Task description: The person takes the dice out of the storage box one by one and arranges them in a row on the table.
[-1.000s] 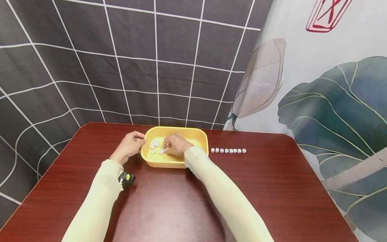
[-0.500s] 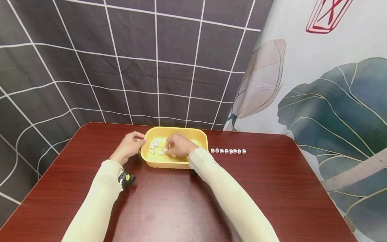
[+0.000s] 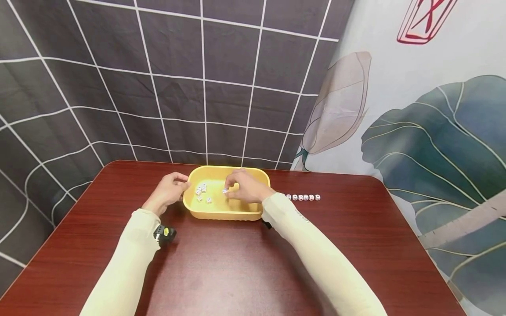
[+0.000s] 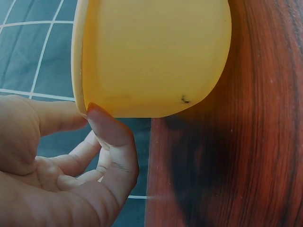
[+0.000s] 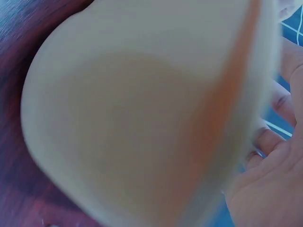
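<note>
A yellow plastic basin (image 3: 225, 215) sits near the table's far edge. My left hand (image 3: 168, 192) pinches its left rim; in the left wrist view, the thumb (image 4: 113, 132) and index finger meet at the basin's corner. Over the basin's inside, my right hand (image 3: 248, 187) holds a small white die (image 3: 225, 191) between thumb and fingers. Several other dice (image 3: 203, 188) lie at the basin's left end. In the right wrist view the basin's wall (image 5: 118, 127) is blurred and covers the fingertips and the die.
To the right of the basin, several dice (image 3: 303, 197) stand in a straight row on the reddish-brown table (image 3: 221, 263); the right forearm hides its left end. Behind the table hangs a dark gridded cloth (image 3: 229, 101), with a leaf-patterned one at right.
My right hand has picked a die off the basin floor and moved right and up with it. The left hand stays at the rim.
</note>
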A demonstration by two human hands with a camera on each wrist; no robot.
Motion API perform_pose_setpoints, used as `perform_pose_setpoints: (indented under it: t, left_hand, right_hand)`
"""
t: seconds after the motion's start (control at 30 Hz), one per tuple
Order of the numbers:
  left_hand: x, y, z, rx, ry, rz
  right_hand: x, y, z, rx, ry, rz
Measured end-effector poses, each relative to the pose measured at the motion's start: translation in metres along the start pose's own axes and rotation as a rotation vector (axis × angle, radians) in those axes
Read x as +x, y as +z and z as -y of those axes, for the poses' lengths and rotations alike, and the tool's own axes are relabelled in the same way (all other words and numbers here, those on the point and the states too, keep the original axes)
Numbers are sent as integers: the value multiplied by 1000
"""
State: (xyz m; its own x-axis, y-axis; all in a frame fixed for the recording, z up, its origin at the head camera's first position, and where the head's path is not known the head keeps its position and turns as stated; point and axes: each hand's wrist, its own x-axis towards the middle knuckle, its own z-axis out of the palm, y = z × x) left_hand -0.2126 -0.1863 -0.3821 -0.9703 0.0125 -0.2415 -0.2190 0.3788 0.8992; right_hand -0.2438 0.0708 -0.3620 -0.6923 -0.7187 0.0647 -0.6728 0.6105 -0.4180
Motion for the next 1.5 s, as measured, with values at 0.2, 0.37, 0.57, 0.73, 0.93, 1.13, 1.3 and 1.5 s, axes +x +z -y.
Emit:
perform_pose_setpoints:
  t: [0.2, 0.37, 0.57, 0.73, 0.93, 1.13, 1.3, 1.5]
  left_hand:
    - [0, -1, -1, 4, 2, 2]
    - [-2, -1, -1, 15, -5, 3]
    - [-2, -1, -2, 11, 0, 4]
    - [-2, -1, -1, 15, 1, 5]
    - [-2, 0, -2, 17, -3, 10]
    - [-2, 0, -2, 13, -8, 1]
    - [-2, 1, -1, 7, -12, 1]
    - [-2, 1, -1, 4, -11, 0]
  right_hand:
    - [-14, -11, -10, -39, -4, -47]
    - [-28, -19, -21, 1, 29, -78]
    - [-47, -30, -34, 10, 34, -97]
    - [-60, -37, -47, 11, 62, -104]
    - [-77, -45, -58, 1, 90, -123]
    - [-93, -50, -71, -15, 89, -157]
    - [-108, -54, -82, -20, 123, -164]
    - [-127, -59, -97, -39, 156, -188]
